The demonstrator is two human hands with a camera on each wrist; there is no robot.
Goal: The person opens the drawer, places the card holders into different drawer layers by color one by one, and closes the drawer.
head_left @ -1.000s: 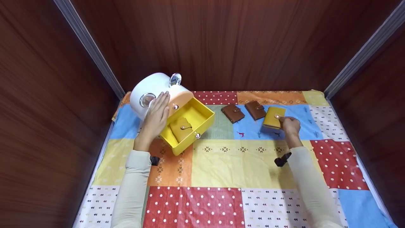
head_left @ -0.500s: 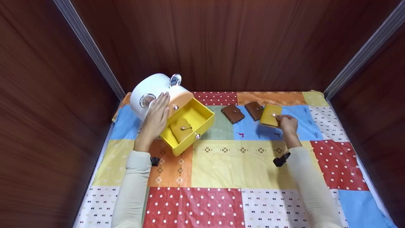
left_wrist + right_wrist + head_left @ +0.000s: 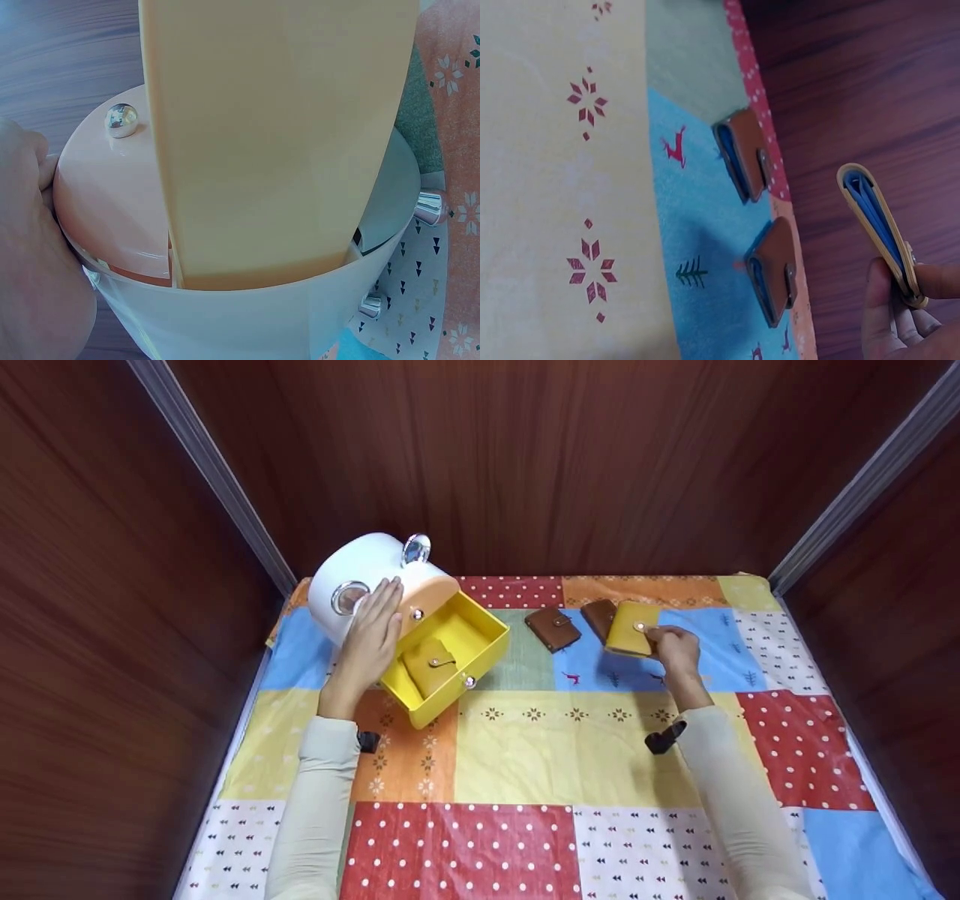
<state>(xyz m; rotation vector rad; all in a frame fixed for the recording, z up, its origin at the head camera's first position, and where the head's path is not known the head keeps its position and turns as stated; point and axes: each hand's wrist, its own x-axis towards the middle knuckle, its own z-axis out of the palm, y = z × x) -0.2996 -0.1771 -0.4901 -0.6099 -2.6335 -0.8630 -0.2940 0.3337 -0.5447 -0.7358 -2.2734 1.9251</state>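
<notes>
With fingers straight, my left hand [image 3: 369,634] rests on the white rounded storage box [image 3: 360,559], beside its peach front. A yellow drawer [image 3: 487,641] stands pulled out of the box; a mustard wallet [image 3: 426,671] with a snap strap lies inside. My right hand [image 3: 676,651] pinches the edge of a yellow wallet [image 3: 630,624] above the table. In the right wrist view, thumb and fingers grip this yellow wallet [image 3: 877,221], whose blue inner sleeves show. Two brown wallets lie on the cloth: one left [image 3: 553,630], one partly hidden behind the yellow wallet [image 3: 598,617].
A patchwork tablecloth [image 3: 525,757] covers the table. Dark wooden panels [image 3: 510,465] enclose it at the back and sides. Silver round legs [image 3: 415,549] stick out from the box. The left wrist view shows the drawer's underside [image 3: 277,150] and a peach panel with a knob [image 3: 121,120].
My right hand has moved left and slightly away from me with the yellow wallet, which now covers part of the nearer brown one. My left hand and the box stay put.
</notes>
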